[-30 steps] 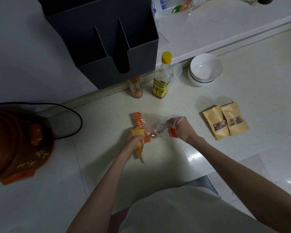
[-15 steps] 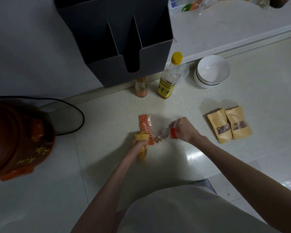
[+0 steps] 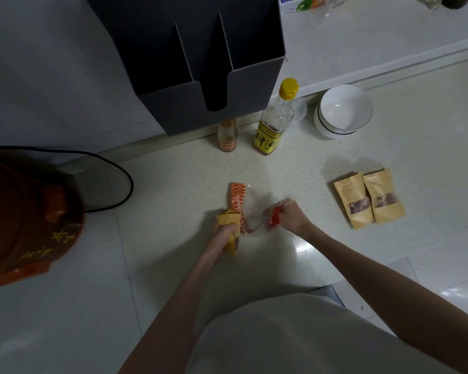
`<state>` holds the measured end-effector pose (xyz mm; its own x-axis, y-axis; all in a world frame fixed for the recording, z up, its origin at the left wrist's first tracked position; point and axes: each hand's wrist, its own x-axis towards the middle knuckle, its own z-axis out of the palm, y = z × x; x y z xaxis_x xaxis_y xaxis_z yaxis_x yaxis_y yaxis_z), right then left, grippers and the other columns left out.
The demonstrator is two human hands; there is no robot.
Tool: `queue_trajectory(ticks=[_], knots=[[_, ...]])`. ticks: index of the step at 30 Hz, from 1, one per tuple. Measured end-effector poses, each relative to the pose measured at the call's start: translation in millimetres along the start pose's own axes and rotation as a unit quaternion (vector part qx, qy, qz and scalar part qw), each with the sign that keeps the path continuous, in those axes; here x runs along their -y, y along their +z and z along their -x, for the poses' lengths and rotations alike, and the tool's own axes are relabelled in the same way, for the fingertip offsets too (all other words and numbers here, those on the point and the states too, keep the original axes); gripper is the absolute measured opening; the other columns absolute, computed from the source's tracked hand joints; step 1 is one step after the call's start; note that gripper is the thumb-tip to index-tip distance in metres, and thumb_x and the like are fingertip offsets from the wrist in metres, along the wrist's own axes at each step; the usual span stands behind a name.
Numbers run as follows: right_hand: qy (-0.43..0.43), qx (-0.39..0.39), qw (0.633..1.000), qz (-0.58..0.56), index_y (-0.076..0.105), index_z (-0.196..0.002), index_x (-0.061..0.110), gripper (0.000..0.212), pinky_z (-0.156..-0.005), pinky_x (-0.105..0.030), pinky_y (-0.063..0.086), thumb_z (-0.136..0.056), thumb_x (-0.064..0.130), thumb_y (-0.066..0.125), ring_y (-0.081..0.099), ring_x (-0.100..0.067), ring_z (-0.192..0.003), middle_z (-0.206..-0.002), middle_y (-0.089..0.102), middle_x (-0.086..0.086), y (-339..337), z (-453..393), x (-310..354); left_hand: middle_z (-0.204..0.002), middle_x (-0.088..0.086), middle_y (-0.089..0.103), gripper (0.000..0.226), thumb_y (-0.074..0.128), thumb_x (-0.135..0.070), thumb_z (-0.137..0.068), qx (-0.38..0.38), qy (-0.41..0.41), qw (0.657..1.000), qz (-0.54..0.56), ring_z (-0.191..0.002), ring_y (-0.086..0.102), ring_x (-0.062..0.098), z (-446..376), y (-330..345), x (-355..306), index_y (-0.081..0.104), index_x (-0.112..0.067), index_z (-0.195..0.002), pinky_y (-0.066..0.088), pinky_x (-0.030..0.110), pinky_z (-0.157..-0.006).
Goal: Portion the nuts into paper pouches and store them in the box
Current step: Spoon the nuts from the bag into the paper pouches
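1. Left hand (image 3: 223, 233) has its fingers curled around a yellow-brown paper pouch (image 3: 229, 221), holding it upright, mouth end up, lower end poking out below the fist.
2. Right hand (image 3: 291, 218) pinches the orange-red top edge of a clear plastic nut bag (image 3: 254, 222), fingers curled tight on it.
3. The nut bag stretches between the two hands, its lower end right at the pouch mouth; touching or not, cannot tell. Contents blurred, nuts not clearly visible.
4. An orange patterned strip (image 3: 237, 197) of packaging runs up from behind the pouch, lying on the counter (image 3: 295, 174); looks like part of the same nut bag, but can't confirm.
5. Two filled paper pouches (image 3: 369, 198) lie flat side by side on the counter to the right of the right hand, apart from it, windows showing dark contents.
6. Dark grey box (image 3: 200, 76) with dividers stands at the back against the wall, open top, nothing visible in its compartments.
7. Just in front of the box: small bottle (image 3: 227, 136) with orange label, and beside it a taller bottle (image 3: 274, 122) with yellow cap and yellow label.
8. Stacked white bowls (image 3: 343, 112) sit to the right of the tall bottle.
9. Brown-red clay pot (image 3: 25, 220) with yellow characters at the left edge, black cord (image 3: 119, 174) looping behind it.
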<state>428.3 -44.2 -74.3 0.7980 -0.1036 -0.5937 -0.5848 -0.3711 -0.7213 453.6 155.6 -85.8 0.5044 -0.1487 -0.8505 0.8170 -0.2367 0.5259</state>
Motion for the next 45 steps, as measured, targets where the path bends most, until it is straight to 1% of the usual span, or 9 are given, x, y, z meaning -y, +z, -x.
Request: queue_trajectory(ticks=[2, 7, 15, 20, 24, 29, 34, 39, 45], knots=[[0.047, -0.016, 0.997, -0.063, 0.066, -0.083, -0.019, 0.021, -0.073, -0.047, 0.058, -0.085, -0.017, 0.046, 0.067, -0.042, -0.076, -0.082, 0.068, -0.030, 4.1, 4.7, -3.9, -0.068, 0.006, 0.058, 0.017, 0.052, 0.000, -0.087, 0.012, 0.009, 1.000, 0.003, -0.052, 0.056, 0.016, 2.3, 0.0, 0.9, 0.058, -0.015, -0.085, 0.047, 0.025, -0.048], [0.066, -0.022, 0.958, -0.278, 0.055, -0.101, -0.027, 0.029, -0.048, -0.029, 0.057, -0.096, -0.004, 0.039, 0.065, -0.018, -0.050, -0.076, 0.061, -0.022, 7.1, 18.5, -6.9, -0.065, 0.007, 0.056, 0.013, 0.057, -0.002, -0.078, 0.022, 0.031, 0.999, 0.003, -0.051, 0.053, 0.019, 7.5, -2.7, -5.8, 0.058, -0.015, -0.082, 0.046, 0.024, -0.050], [0.051, -0.023, 0.962, -0.268, 0.071, -0.097, 0.004, 0.014, -0.078, -0.036, 0.059, -0.086, 0.004, 0.062, 0.072, -0.030, -0.083, -0.094, 0.072, -0.019, -5.4, 19.5, -22.3, -0.079, 0.006, 0.058, 0.023, 0.049, 0.003, -0.087, 0.032, 0.061, 0.997, -0.025, -0.065, 0.057, 0.019, 7.2, -22.5, -5.6, 0.055, -0.004, -0.109, 0.048, 0.028, -0.055], [0.070, -0.012, 0.941, -0.331, 0.067, -0.102, -0.006, 0.022, -0.068, -0.031, 0.060, -0.091, 0.009, 0.055, 0.072, -0.029, -0.077, -0.096, 0.069, -0.027, -19.0, 18.4, -23.1, -0.077, 0.006, 0.060, 0.017, 0.050, 0.000, -0.089, 0.025, 0.066, 0.997, -0.040, -0.064, 0.058, 0.017, 8.5, -21.9, -8.1, 0.058, -0.006, -0.103, 0.049, 0.028, -0.053], [0.043, -0.004, 0.957, -0.286, 0.060, -0.107, -0.014, 0.024, -0.072, -0.033, 0.060, -0.094, 0.002, 0.049, 0.071, -0.026, -0.072, -0.100, 0.065, -0.030, -33.7, 21.5, -22.8, -0.069, 0.007, 0.059, 0.020, 0.051, 0.004, -0.084, 0.025, 0.077, 0.996, -0.037, -0.058, 0.056, 0.020, 9.3, -20.1, -8.0, 0.058, -0.015, -0.090, 0.048, 0.029, -0.053], [0.006, -0.019, 0.979, -0.202, 0.061, -0.109, -0.016, 0.026, -0.066, -0.021, 0.058, -0.091, 0.001, 0.052, 0.066, -0.025, -0.075, -0.101, 0.065, -0.027, -28.8, 21.8, -5.5, -0.082, 0.008, 0.062, 0.031, 0.052, 0.006, -0.077, 0.053, 0.047, 0.996, -0.056, -0.070, 0.059, 0.021, 5.0, -10.0, -9.1, 0.061, -0.012, -0.101, 0.048, 0.030, -0.058], [0.009, -0.086, 0.983, -0.162, 0.064, -0.107, -0.013, 0.023, -0.083, -0.044, 0.057, -0.090, -0.001, 0.055, 0.068, -0.034, -0.082, -0.107, 0.065, -0.031, -29.0, 23.8, -6.9, -0.081, 0.004, 0.066, 0.031, 0.055, 0.003, -0.070, 0.040, 0.030, 0.995, -0.084, -0.074, 0.061, 0.020, 5.7, -6.4, -4.4, 0.064, -0.018, -0.090, 0.050, 0.031, -0.061], [-0.035, -0.136, 0.989, -0.041, 0.071, -0.091, -0.010, 0.013, -0.074, -0.049, 0.057, -0.087, -0.004, 0.060, 0.069, -0.040, -0.084, -0.093, 0.070, -0.026, -25.1, 29.5, -11.2, -0.064, -0.005, 0.066, 0.035, 0.055, -0.009, -0.049, 0.030, 0.028, 0.997, -0.065, -0.065, 0.061, 0.014, 8.1, 2.8, -3.7, 0.065, -0.015, -0.081, 0.047, 0.026, -0.056], [-0.042, -0.118, 0.992, 0.022, 0.069, -0.073, -0.011, 0.017, -0.055, -0.045, 0.054, -0.081, -0.014, 0.054, 0.068, -0.036, -0.064, -0.072, 0.069, -0.023, -16.5, 26.1, -17.8, -0.074, 0.002, 0.062, 0.027, 0.054, -0.001, -0.067, 0.061, 0.005, 0.996, -0.064, -0.065, 0.056, 0.017, 7.4, 8.4, -0.2, 0.062, -0.012, -0.090, 0.043, 0.026, -0.054]])
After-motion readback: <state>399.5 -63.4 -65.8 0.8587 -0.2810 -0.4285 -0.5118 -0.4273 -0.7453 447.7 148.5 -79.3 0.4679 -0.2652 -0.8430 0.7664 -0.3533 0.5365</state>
